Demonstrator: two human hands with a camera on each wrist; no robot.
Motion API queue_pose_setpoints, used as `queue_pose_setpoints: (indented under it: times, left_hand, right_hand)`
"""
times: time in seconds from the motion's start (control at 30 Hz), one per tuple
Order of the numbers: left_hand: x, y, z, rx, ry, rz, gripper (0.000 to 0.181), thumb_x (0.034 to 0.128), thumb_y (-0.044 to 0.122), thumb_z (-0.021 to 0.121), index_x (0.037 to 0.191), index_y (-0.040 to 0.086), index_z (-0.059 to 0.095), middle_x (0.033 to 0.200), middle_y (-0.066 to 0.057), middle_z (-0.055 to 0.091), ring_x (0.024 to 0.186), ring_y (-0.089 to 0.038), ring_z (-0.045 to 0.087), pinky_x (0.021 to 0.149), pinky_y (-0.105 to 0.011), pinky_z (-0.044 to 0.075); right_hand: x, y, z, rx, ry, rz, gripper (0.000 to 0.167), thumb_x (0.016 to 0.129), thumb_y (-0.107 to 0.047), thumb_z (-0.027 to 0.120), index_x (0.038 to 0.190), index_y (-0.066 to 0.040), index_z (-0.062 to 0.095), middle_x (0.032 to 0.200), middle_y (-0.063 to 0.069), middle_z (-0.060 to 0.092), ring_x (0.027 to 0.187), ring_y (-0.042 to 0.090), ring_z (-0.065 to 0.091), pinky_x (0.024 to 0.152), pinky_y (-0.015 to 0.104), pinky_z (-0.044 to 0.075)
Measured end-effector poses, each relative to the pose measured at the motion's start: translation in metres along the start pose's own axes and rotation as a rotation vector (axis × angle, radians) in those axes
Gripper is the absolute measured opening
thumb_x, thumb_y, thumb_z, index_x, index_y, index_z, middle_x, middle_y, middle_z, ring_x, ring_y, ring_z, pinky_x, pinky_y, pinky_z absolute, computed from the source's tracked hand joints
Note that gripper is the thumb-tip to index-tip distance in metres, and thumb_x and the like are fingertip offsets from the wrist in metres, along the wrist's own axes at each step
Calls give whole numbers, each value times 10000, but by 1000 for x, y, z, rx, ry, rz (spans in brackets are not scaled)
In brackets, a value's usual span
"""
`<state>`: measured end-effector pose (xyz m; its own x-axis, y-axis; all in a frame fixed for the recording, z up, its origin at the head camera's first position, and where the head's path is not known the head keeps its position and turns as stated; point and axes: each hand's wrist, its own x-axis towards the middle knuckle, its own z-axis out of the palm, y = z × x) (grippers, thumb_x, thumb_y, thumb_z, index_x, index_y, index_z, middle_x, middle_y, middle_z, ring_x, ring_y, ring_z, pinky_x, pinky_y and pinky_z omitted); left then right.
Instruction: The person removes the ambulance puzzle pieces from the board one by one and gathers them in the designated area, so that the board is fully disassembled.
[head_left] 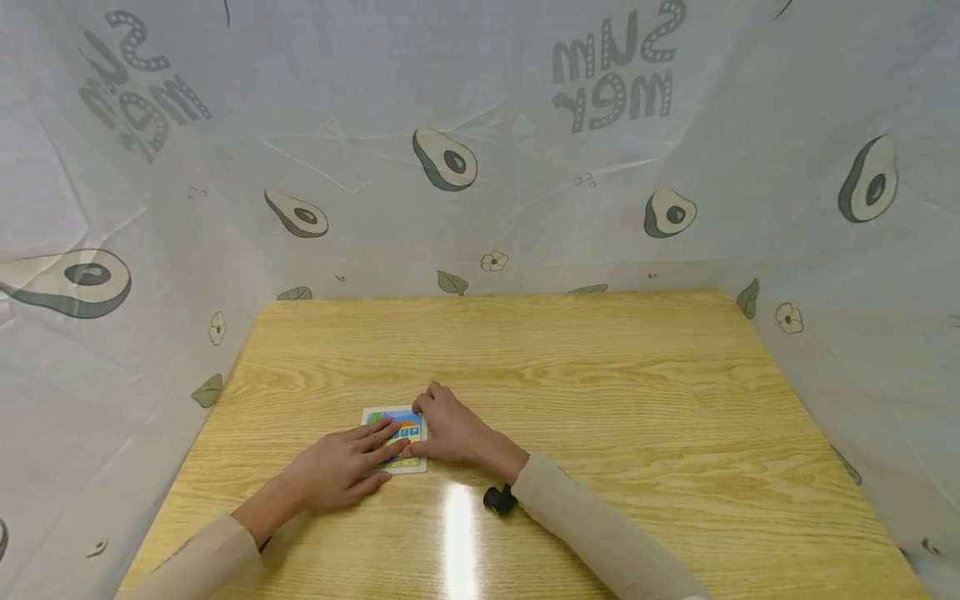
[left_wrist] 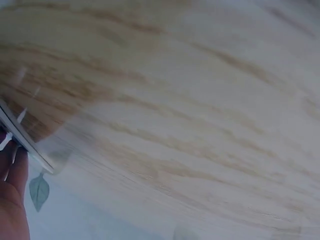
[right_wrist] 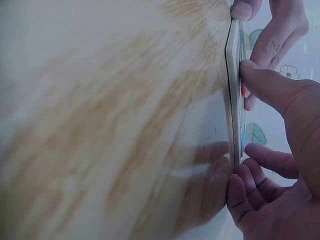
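Observation:
A small square picture board (head_left: 411, 432) with a white border and a blue, yellow and orange print lies flat on the table, left of the middle. Across its left side rests my left hand (head_left: 335, 468), fingers spread and nearly straight over the print. My right hand (head_left: 453, 429) grips the right side, with curled fingers at the far right corner and the thumb on the near right part. From the right wrist, the board's edge (right_wrist: 231, 85) shows side-on, with the thumb on its face. Fingers cover much of the print. In the left wrist view only fingertips and the edge (left_wrist: 30, 142) show.
The wood-grain table (head_left: 600, 375) is walled at the back and sides by a pale curtain (head_left: 525, 200) printed with avocados and leaves. A small black camera (head_left: 498, 500) sits at my right wrist. Light glares on the table's near part.

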<state>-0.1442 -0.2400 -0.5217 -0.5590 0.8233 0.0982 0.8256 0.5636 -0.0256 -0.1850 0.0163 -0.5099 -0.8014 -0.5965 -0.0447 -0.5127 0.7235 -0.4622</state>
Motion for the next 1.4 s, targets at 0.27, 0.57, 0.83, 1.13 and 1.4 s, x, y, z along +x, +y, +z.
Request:
queue_pose_setpoints:
  times: [0.27,0.57,0.83,1.13,1.4]
  left_hand:
    - [1,7,1,-77,-2,-45,544,1089,438,548,1525,113,560,1615,-143,499,1451,-332,555,1098,-471,569]
    - [3,8,-4,-103,-33,-83,536,1084,441,554,1530,145,562,1614,-135,503,1450,-332,559,1096,-475,571]
    - [4,5,-4,-80,-11,-54,528,1078,439,569,1529,165,570,1590,-122,536,1436,-314,577,1084,-462,580]
    - [3,5,-3,-51,29,-24,531,1062,425,603,1521,158,581,1554,-125,575,1416,-314,596,1070,-453,589]
    - [5,5,-4,-46,34,-8,527,1062,413,609,1512,141,588,1543,-130,583,1408,-318,603,1063,-455,593]
  right_hand:
    - [-3,0,1,65,-14,27,618,890,-543,807,1274,-105,599,1224,26,550,1046,135,502,887,251,522]
    - [-2,2,1,102,20,19,566,905,-456,824,1259,-102,560,1209,28,557,1066,146,512,930,286,525]
    - [-1,1,0,103,30,-1,400,978,-315,749,1259,-91,572,1195,47,561,1037,156,509,899,282,512]
    - [1,1,-1,135,52,-14,184,1060,-115,583,1236,-69,602,1180,82,630,1058,190,561,915,315,525]
    - [-1,1,0,260,113,-5,107,1055,-126,610,1156,-92,623,1000,37,667,851,111,546,734,222,479]
